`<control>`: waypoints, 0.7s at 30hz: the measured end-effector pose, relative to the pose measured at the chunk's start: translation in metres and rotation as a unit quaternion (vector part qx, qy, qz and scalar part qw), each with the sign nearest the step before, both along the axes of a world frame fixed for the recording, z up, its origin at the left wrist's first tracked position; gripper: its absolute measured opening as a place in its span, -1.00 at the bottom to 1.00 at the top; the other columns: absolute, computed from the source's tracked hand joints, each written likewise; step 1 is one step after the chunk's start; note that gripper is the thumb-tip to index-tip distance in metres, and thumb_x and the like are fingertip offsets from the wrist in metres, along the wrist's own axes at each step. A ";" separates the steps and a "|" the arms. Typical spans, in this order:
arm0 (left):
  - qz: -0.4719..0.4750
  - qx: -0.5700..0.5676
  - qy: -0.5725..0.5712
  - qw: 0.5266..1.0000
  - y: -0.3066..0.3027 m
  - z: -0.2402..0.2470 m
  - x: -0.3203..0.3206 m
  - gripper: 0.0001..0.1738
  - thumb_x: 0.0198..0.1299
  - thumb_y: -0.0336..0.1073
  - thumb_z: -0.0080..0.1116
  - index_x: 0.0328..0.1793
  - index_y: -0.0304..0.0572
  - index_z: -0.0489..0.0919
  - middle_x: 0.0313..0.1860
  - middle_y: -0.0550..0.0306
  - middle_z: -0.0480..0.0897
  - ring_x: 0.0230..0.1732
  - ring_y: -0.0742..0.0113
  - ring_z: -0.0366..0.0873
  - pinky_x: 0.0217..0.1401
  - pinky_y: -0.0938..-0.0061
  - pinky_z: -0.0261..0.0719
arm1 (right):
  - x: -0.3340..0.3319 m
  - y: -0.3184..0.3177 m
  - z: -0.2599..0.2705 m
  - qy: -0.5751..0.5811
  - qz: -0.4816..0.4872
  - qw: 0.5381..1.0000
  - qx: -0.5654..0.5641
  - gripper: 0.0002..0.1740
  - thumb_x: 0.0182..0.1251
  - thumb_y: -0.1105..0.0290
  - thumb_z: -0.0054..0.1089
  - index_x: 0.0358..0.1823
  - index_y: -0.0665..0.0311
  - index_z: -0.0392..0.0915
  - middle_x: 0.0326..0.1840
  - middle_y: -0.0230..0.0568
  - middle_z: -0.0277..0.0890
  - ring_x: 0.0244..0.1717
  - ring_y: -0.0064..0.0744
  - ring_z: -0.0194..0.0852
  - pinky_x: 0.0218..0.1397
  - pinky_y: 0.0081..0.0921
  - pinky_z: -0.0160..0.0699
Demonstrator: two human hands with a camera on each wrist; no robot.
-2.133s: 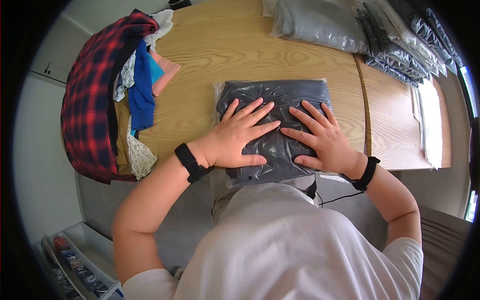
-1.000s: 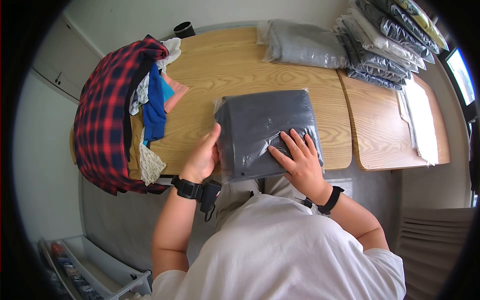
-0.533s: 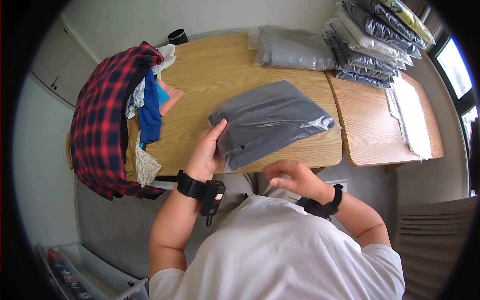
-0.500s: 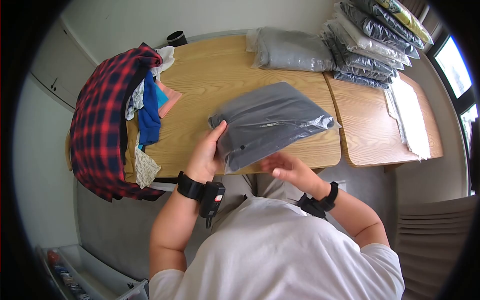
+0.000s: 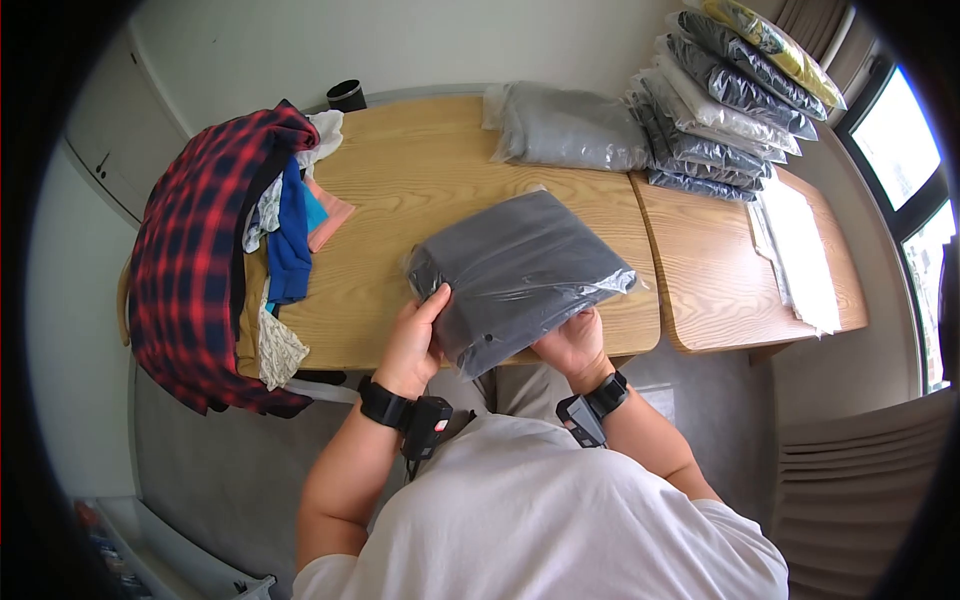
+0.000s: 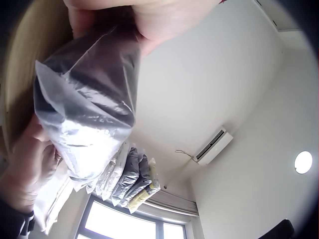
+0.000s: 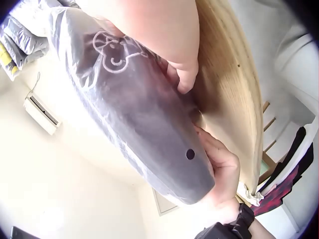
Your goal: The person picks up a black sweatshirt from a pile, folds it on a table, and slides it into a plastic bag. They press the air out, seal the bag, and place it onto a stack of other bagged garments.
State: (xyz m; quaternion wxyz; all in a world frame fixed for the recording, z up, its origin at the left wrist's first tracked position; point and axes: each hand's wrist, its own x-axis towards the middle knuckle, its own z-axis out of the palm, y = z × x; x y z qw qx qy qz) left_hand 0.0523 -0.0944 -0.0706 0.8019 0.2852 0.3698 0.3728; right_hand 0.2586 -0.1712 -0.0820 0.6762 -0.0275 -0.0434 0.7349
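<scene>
A folded dark grey garment in a clear plastic bag is tilted over the front of the wooden table. My left hand grips its left front corner, thumb on top and fingers underneath. At the right front edge my right hand holds the bag from below, its fingers mostly hidden under it in the head view. From the right wrist, a pale line drawing of a cartoon face shows through the plastic, and a small dark hole lies near the end by the left hand.
A red plaid shirt lies over a heap of clothes at the table's left, a blue garment poking out. More bagged garments and a tall stack of them stand at the back right. White sheets lie on the side table.
Both hands first lay flat on the bagged garment. The left hand then took its left side, and the bag turned and tilted. The right hand came off the top and moved under the right front edge.
</scene>
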 end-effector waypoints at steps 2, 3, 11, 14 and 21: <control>-0.005 0.007 -0.022 1.000 -0.003 0.008 -0.004 -0.65 0.35 -0.15 0.10 0.12 -0.23 0.54 0.00 0.15 0.66 -0.04 0.38 0.62 0.05 0.42 0.57 | 0.004 0.001 -0.002 0.006 0.008 0.999 -0.046 -0.50 0.44 0.08 -0.10 0.20 0.29 0.44 0.26 -0.08 0.44 0.31 -0.09 0.31 0.41 -0.08 0.20; -0.019 -0.002 -0.032 0.999 -0.005 0.017 -0.007 -0.68 0.34 -0.18 0.12 0.07 -0.23 0.55 -0.07 0.18 0.66 -0.08 0.41 0.61 0.01 0.46 0.57 | 0.009 0.003 -0.012 -0.048 0.006 0.997 -0.052 -0.51 0.45 0.09 -0.09 0.19 0.31 0.44 0.25 -0.06 0.45 0.27 -0.10 0.36 0.36 -0.07 0.30; -0.022 -0.012 -0.037 0.999 -0.009 0.005 -0.029 -0.71 0.34 -0.19 0.13 0.03 -0.25 0.56 -0.11 0.19 0.66 -0.12 0.42 0.60 0.00 0.48 0.55 | 0.013 0.026 -0.015 -0.149 0.025 0.988 -0.002 -0.60 0.48 0.19 -0.05 0.15 0.33 0.46 0.10 -0.07 0.55 0.05 -0.19 0.56 0.11 -0.15 0.61; 0.029 0.014 -0.039 0.999 -0.017 0.011 -0.028 -0.68 0.33 -0.20 0.15 0.10 -0.23 0.51 -0.06 0.19 0.64 -0.09 0.41 0.59 0.01 0.47 0.55 | 0.006 0.034 -0.013 -0.171 -0.002 0.985 -0.003 -0.60 0.49 0.19 -0.05 0.14 0.33 0.47 0.07 -0.09 0.57 0.00 -0.21 0.59 0.06 -0.20 0.64; 0.136 0.065 -0.019 0.988 -0.019 0.015 -0.013 -0.67 0.32 -0.24 0.17 0.12 -0.23 0.46 -0.06 0.16 0.62 -0.08 0.40 0.59 -0.01 0.50 0.56 | -0.033 0.010 -0.006 -0.370 -0.143 0.899 -0.184 -0.68 0.45 0.31 0.02 0.13 0.29 0.46 0.11 -0.19 0.51 0.06 -0.32 0.50 0.09 -0.35 0.55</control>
